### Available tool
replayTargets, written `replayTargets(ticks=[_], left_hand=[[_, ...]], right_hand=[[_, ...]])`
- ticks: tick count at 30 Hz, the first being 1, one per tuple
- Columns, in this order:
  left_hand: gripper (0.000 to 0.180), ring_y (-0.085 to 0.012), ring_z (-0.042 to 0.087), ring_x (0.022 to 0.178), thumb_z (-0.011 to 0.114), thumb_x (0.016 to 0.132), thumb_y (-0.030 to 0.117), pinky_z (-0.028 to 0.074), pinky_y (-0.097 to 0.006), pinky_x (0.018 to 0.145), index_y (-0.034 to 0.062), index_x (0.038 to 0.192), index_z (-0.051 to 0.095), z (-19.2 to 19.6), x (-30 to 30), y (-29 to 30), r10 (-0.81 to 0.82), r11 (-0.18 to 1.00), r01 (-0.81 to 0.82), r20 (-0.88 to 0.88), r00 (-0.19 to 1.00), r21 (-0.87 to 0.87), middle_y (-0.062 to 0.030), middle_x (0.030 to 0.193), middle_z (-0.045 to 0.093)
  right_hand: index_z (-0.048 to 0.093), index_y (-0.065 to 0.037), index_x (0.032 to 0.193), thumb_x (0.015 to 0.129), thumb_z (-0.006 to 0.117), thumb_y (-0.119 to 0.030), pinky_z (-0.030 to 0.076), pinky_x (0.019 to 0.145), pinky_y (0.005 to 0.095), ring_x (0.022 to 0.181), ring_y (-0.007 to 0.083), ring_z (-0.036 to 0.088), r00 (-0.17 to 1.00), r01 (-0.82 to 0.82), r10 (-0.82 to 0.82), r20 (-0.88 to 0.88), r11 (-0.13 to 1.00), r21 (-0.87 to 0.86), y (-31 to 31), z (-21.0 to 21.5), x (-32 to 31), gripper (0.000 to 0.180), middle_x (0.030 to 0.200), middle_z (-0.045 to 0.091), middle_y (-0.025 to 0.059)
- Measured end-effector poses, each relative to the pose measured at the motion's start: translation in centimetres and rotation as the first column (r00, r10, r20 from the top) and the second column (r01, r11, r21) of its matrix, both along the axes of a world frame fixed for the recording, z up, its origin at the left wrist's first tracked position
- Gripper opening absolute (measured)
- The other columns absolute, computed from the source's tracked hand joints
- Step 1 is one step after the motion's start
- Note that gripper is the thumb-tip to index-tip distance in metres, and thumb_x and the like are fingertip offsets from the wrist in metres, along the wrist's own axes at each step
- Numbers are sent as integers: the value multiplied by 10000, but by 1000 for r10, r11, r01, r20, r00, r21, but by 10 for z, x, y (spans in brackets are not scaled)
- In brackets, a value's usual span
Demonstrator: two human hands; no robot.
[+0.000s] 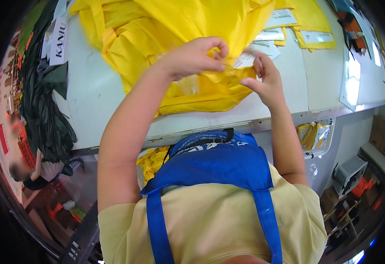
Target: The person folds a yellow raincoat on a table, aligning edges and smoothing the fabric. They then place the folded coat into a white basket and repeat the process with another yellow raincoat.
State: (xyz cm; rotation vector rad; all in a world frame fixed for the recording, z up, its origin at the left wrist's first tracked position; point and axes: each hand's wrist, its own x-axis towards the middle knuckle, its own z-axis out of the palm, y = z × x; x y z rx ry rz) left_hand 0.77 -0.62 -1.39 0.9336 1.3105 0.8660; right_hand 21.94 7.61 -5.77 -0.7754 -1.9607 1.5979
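Your left hand (pixel 197 55) curls over a fold of the yellow fabric (pixel 192 26), so you cannot see what its fingertips pinch. The fabric runs off the top edge, its full shape unknown. Your right hand (pixel 265 79) covers the seam beside it. The paper slips (pixel 272 33) are partly buried under the cloth. The yellow packets (pixel 311 134) below the table (pixel 95 97) are half hidden behind a clear bin wall. A person (pixel 23 169) at far left is blurred.

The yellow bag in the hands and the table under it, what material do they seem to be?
Yellow bag: seemingly thin fabric or nonwoven, matte; it creases softly where left hand and right hand pinch it. Table: smooth pale-grey top, probably laminate, with faint sheen and scuffs.
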Motion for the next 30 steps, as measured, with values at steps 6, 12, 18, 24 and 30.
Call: replayTargets(ticks=[6,12,18,24,30], left_hand=[[510,-338,466,1186,710,775,309,342,-438,1005,61,1161,486,-40,-23,-69,704,708,-241,-690,169,663,-152,1279,502],[751,-339,460,1175,721,766,303,376,-399,988,-6,1328,332,-152,-65,-256,590,295,-953,-797,127,67,-253,1327,405],[457,-160,592,890,649,821,66,476,-273,797,-20,1219,443,-138,-42,-263,924,361,-902,-43,381,-237,-100,981,608],[266,-76,567,791,658,800,-17,473,-226,722,8,1036,538,-64,40,-241,910,397,-916,-155,385,53,-33,868,600],[132,-71,576,795,619,852,13,474,-211,727,-19,978,594,-57,77,-240,822,549,-814,56,567,191,-36,869,610]], right_hand=[[602,-42,818,846,610,-93,322,581,212,643,58,397,987,142,-157,-17,932,-333,10,-30,25,60,695,467,-49],[591,-50,897,926,526,-196,263,544,201,608,30,334,855,446,-360,374,878,-173,18,-74,76,162,656,404,-66],[583,-8,1002,974,377,-189,352,585,221,623,71,406,896,416,-441,50,873,253,-6,-14,36,276,696,513,7],[603,11,999,880,511,-17,467,789,284,862,184,592,926,-351,351,141,936,-32,-123,15,-70,153,963,609,114],[573,36,1067,812,672,-176,466,784,299,842,178,572,867,-385,463,184,857,-343,-163,-17,-117,347,878,598,86]])
